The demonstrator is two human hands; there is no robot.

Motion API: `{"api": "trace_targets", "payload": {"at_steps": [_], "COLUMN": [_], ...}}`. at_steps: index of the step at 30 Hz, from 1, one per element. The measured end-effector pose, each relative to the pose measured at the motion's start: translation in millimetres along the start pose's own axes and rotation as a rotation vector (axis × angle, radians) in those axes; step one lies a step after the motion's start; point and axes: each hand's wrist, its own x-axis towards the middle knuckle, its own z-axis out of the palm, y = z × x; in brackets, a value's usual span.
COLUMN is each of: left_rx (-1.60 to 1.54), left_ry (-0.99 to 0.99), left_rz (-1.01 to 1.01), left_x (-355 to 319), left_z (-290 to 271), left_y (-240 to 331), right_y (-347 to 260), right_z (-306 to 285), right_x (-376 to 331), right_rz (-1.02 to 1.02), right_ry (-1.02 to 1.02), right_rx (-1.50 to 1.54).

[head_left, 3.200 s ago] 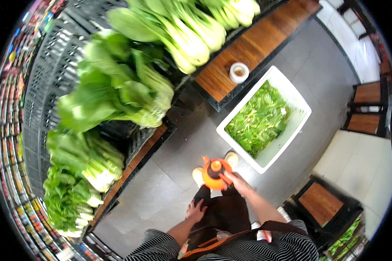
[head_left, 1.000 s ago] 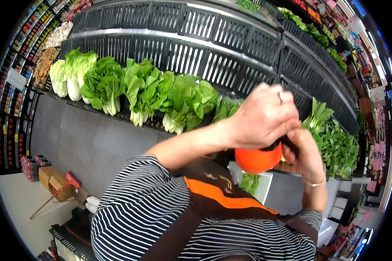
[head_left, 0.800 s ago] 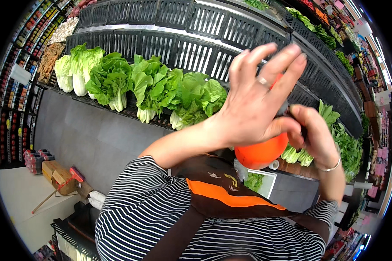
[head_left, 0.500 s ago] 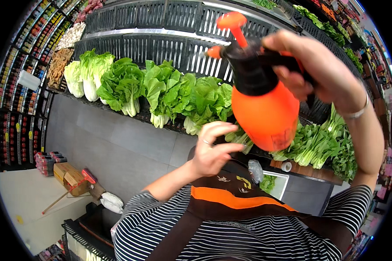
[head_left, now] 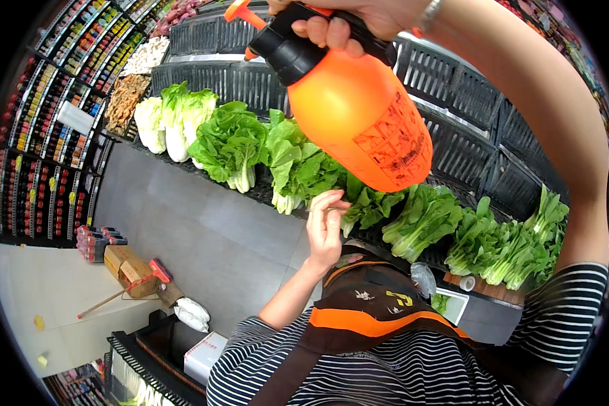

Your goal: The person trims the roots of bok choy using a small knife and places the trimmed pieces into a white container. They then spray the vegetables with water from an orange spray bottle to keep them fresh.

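Observation:
My right hand (head_left: 331,30) grips the black handle of an orange pump spray bottle (head_left: 358,115). The bottle is raised above the greens and tilted, its black head and orange plunger toward the upper left. Its small orange nozzle points left over the slatted trays. My left hand (head_left: 326,227) is empty, fingers loosely bent and thumb apart, just in front of the leafy greens (head_left: 301,166) and below the bottle. To the left along the shelf edge stand a dark green leafy head (head_left: 230,142) and pale napa cabbages (head_left: 181,125). Bunches of green-stemmed vegetables (head_left: 423,220) lie to the right.
Black slatted trays (head_left: 446,81) rise behind the greens. Ginger (head_left: 125,101) and garlic (head_left: 145,57) fill the far left end. On the grey floor (head_left: 183,203) side are a cardboard box (head_left: 130,269) and a white bag (head_left: 192,314). A white bin (head_left: 459,304) sits by my apron.
The spray bottle in my right hand has moved left and upward and tilts more. My left hand's fingers have drawn closer together. The view has shifted, showing more shelf on the right.

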Motion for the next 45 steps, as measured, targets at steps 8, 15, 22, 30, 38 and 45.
{"api": "trace_targets", "payload": {"at_steps": [8,15,22,30,38,45], "left_rx": [0.017,0.104,0.047,-0.128,-0.076,-0.086], "left_ry": [0.158,0.260,0.075,-0.075,-0.016,-0.066], "left_rz": [-0.160,-0.253,0.026,0.008,-0.022,-0.004], "left_x": [-9.2,-24.1,13.2,23.5,39.3,54.4], "left_z": [-28.6,-63.0,-26.5,31.2,57.7,63.5], "left_y": [-7.7,-18.0,-3.6,-8.7,-4.2,-4.7], "right_y": [2.4,36.8,127.4,193.2,175.7,161.9], "right_z": [-6.0,-17.9,-37.0,-28.8,9.3,22.4], "right_x": [56.2,-9.2,-90.4,-185.2,-196.2,-186.2], "right_rz": [0.093,0.247,0.479,0.642,0.565,0.308], "right_ry": [-0.080,0.126,0.191,0.404,0.375,0.384], "right_rx": [0.038,-0.048,-0.047,0.059,0.085,0.156]}}
